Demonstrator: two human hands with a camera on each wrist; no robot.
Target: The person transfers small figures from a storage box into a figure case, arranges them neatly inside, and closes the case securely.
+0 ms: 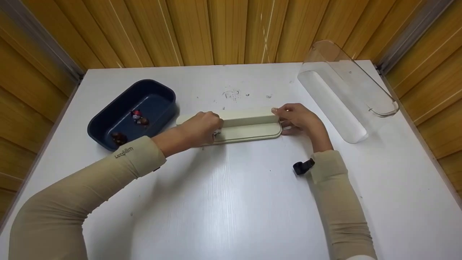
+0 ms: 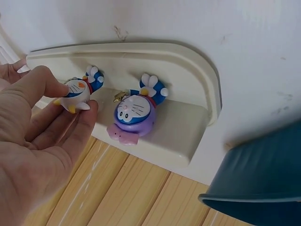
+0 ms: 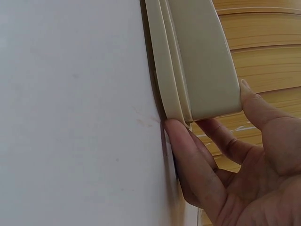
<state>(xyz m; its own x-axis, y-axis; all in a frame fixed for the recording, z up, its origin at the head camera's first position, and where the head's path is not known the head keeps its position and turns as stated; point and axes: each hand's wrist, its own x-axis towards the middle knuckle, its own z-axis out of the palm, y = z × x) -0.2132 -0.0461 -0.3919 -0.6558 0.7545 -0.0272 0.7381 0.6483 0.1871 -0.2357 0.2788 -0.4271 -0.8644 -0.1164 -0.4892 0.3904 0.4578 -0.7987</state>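
A cream stepped display base (image 1: 249, 133) stands across the middle of the table. My left hand (image 1: 201, 127) is over its left part, pinching a small blue-and-white cat figurine (image 2: 75, 96) between thumb and fingers, close over the lower step. In the left wrist view a second cat figurine (image 2: 134, 113), in purple and pink, sits on the base beside it; in the head view the left hand hides it. With thumb on the upper step and fingers at the lower edge, my right hand (image 1: 297, 119) grips the right end of the base (image 3: 207, 61).
To the left stands a dark blue tub (image 1: 147, 103) with several small figurines (image 1: 137, 117) inside. A clear cover (image 1: 355, 79) with a white lower band (image 1: 334, 108) lies at the right. Wood-patterned panels (image 1: 227, 32) rise behind the table (image 1: 216, 209).
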